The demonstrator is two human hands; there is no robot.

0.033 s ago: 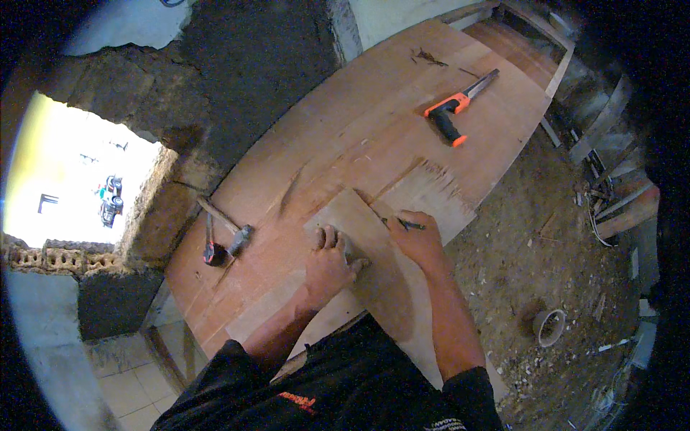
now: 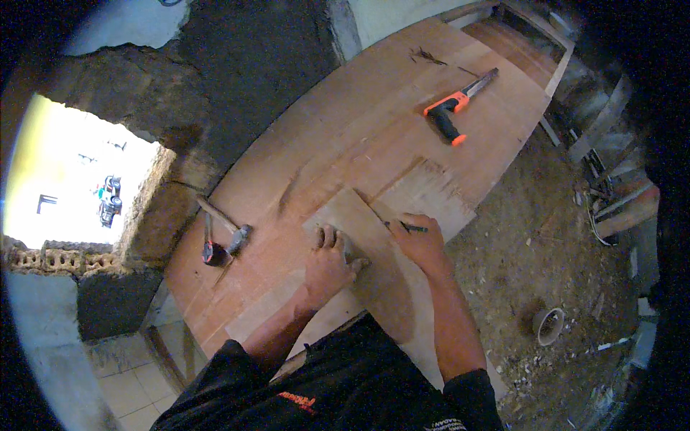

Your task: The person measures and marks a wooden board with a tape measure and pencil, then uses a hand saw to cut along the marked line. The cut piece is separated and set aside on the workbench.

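My left hand (image 2: pixel 329 262) rests palm down on a pale plywood piece (image 2: pixel 384 287), fingers spread and bent, with a small greyish patch or object partly hidden beside its thumb. Along that piece's right edge, my right hand (image 2: pixel 418 237) grips a slim dark marker or cutting tool (image 2: pixel 411 227); its exact kind is unclear. Both rest over a larger reddish plywood sheet (image 2: pixel 309 144). An orange-and-black handsaw (image 2: pixel 449 118) lies farther up the sheet to the right. A hammer (image 2: pixel 237 237) and a tool with a dark red-and-black head (image 2: pixel 213 253) lie at the left.
A rough wall (image 2: pixel 237 65) with a bright broken opening (image 2: pixel 79 172) borders the left. On the right are a debris-strewn floor (image 2: pixel 517 251), a white bucket (image 2: pixel 550 327) and scattered timber offcuts (image 2: pixel 618 215). A tiled floor (image 2: pixel 133 381) shows at lower left.
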